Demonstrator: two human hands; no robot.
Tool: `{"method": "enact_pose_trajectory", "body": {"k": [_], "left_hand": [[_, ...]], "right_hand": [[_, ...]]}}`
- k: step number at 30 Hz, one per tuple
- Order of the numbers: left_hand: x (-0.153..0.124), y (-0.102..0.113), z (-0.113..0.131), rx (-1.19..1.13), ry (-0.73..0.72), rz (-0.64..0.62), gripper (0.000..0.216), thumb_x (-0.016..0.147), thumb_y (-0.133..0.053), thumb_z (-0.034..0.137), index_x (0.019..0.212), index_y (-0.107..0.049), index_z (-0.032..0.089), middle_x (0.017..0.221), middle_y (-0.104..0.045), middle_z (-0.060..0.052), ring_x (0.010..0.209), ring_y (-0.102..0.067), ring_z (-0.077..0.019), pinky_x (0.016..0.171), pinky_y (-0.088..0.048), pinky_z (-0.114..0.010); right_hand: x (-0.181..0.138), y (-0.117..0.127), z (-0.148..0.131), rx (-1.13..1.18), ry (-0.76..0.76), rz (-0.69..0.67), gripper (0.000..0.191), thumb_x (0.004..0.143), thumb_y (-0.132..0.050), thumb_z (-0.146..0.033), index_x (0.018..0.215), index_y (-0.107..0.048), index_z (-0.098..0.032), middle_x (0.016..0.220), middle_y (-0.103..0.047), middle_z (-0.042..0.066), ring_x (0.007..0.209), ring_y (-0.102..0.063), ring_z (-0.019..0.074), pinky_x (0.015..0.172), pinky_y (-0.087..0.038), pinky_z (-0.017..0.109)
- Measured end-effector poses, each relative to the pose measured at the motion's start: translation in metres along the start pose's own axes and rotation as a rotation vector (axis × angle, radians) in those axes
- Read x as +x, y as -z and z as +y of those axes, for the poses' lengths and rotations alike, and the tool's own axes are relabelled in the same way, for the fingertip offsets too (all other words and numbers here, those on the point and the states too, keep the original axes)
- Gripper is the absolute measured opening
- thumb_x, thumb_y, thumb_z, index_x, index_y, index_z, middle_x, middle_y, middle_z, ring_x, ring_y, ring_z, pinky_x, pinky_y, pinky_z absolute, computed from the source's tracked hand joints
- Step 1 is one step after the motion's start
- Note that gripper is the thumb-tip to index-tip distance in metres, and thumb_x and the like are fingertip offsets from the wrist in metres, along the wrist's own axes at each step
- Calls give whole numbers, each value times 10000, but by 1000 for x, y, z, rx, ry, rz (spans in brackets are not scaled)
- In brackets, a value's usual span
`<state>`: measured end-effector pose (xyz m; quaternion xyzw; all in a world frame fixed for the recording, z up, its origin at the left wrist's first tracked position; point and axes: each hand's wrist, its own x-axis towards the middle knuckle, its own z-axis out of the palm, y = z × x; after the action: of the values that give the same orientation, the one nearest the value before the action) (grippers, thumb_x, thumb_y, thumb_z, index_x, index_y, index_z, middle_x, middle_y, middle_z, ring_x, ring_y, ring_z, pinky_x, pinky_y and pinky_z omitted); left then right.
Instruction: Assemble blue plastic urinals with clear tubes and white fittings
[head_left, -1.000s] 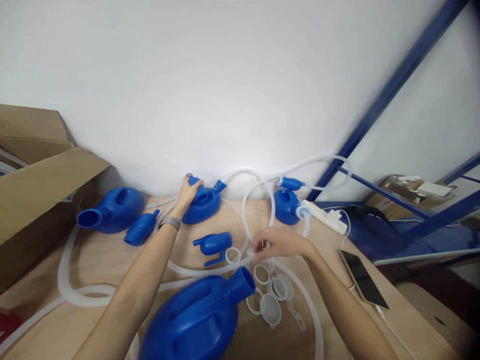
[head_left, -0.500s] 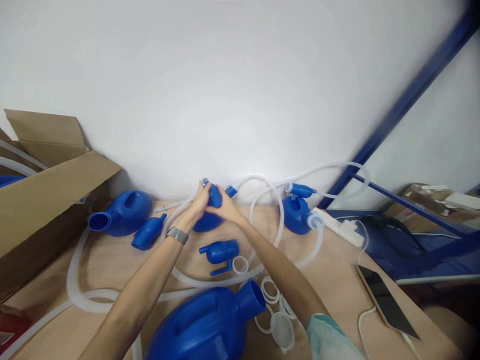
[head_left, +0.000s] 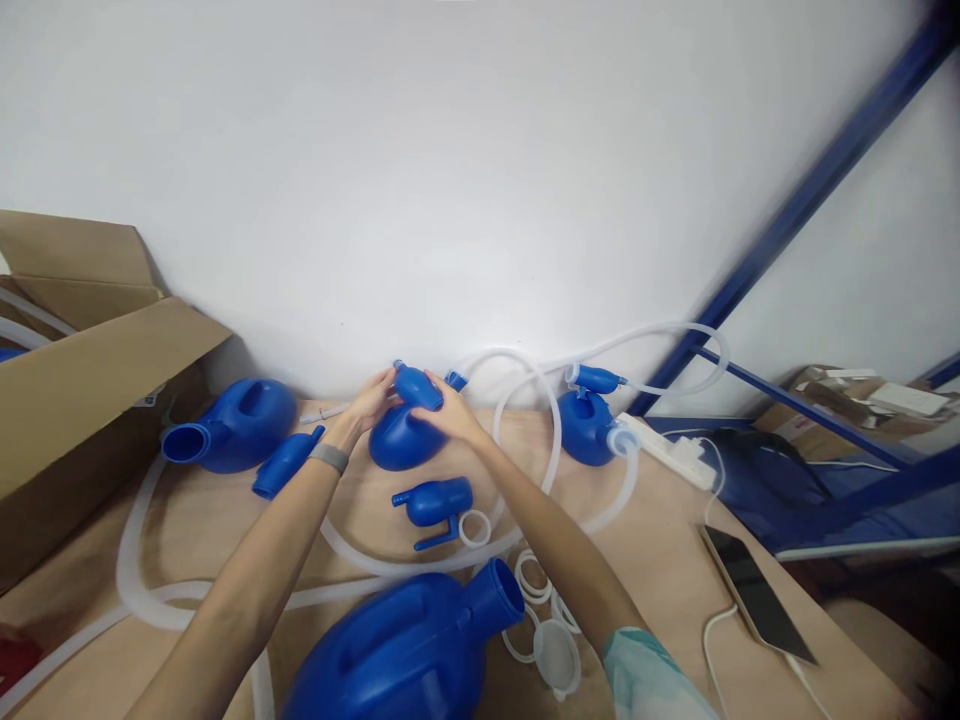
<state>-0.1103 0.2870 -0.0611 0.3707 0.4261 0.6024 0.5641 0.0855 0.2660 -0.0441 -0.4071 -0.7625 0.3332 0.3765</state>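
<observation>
Both my hands meet at the far middle of the wooden table [head_left: 660,560]. My left hand [head_left: 371,400] and my right hand [head_left: 448,408] are closed around a small blue connector piece [head_left: 417,386]. It sits on top of a round blue plastic container [head_left: 401,440] against the wall. A grey band is on my left wrist. A loose blue connector with a side nozzle [head_left: 435,500] lies just nearer to me, beside a clear ring.
A large blue jug [head_left: 397,650] lies nearest me. Another blue jug [head_left: 232,425] and a blue spout [head_left: 285,462] lie left, by a cardboard box [head_left: 75,400]. Clear tubing [head_left: 525,420] loops across. A third blue container [head_left: 589,425], power strip, phone [head_left: 754,592] and clear lids [head_left: 555,655] sit right.
My right hand left the clear rings and tubing in the middle and went to the far blue container, joining my left hand on the small connector piece.
</observation>
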Motion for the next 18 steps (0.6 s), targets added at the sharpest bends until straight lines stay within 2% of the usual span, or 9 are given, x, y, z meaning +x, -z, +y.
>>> {"method": "enact_pose_trajectory", "body": {"k": [5,9,14,18], "left_hand": [[-3,13,6,2,9,-28,261,840,-840,327,796,-630,180,847,-658,-24,814,-625,-155,770,-583,-290],[3,22,18,29,51,33,243,839,-815,288,751,-618,176,742,-619,-12,731,-605,-146,740,-581,-274],[7,25,32,53,193,70,233,868,-778,385,831,-687,173,825,-711,-98,747,-672,-226,661,-594,-320],[3,27,42,24,352,74,493,883,-704,629,952,-717,141,901,-739,-202,778,-713,-332,626,-610,-423]], "right_hand": [[-2,-1,0,-25,2,-6,924,757,-835,-267,1607,-478,-196,1601,-556,130,1470,-559,312,1261,-409,461],[-3,-2,0,-43,15,-6,925,745,-822,-248,1605,-485,-205,1574,-587,128,1439,-590,316,1236,-441,457],[-3,-2,1,-28,18,-4,930,729,-822,-239,1597,-492,-208,1561,-601,127,1426,-603,312,1237,-439,444],[-4,-3,2,6,30,-6,923,712,-828,-235,1574,-499,-222,1559,-603,119,1438,-587,305,1238,-432,444]]}}
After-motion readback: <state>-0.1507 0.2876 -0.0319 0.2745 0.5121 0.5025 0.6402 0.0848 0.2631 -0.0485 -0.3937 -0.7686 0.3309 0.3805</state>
